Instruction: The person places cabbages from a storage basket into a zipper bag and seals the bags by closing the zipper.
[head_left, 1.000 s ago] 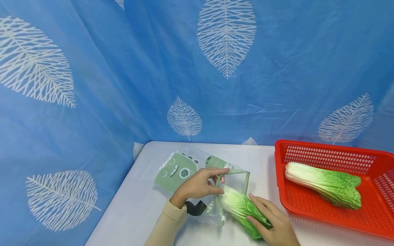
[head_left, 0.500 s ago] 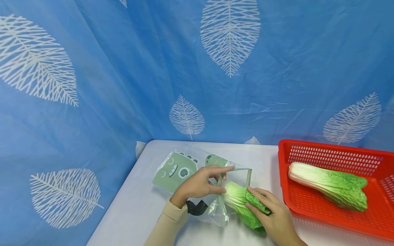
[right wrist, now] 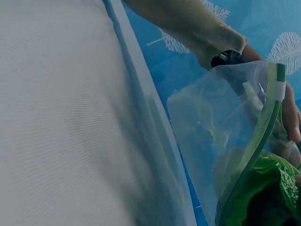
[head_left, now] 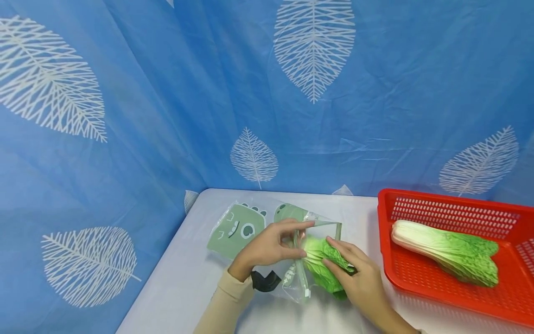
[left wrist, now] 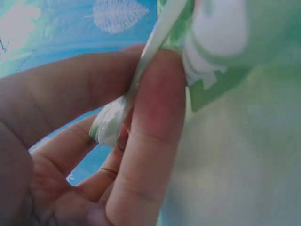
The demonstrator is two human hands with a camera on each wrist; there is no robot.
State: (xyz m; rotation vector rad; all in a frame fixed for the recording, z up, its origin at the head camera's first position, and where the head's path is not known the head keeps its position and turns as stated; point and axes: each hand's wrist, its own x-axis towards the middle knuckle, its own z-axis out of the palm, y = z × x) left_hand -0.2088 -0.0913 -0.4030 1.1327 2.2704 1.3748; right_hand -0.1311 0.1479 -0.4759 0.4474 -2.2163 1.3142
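Note:
In the head view a clear zip bag [head_left: 235,234] printed with a green monster face lies on the table, its mouth facing right. My left hand [head_left: 264,246] pinches the bag's rim between thumb and fingers; the left wrist view shows the thumb [left wrist: 157,108] against the edge strip. With curled fingers my right hand [head_left: 359,273] holds the leafy end of a napa cabbage [head_left: 323,273], its pale base inside the bag's mouth. The right wrist view shows the bag's green zip strip [right wrist: 256,150] with a white slider [right wrist: 279,90] beside the green leaves [right wrist: 268,179].
A red perforated basket [head_left: 385,260] stands at the right with another napa cabbage [head_left: 446,253] lying in it. A blue curtain with white leaf prints [head_left: 314,51] hangs behind the white table [head_left: 167,297]. A black band [head_left: 265,281] shows at the left wrist.
My right hand has moved left and away from me, pushing the cabbage base-first deeper into the bag. The left hand stays nearly in place at the rim.

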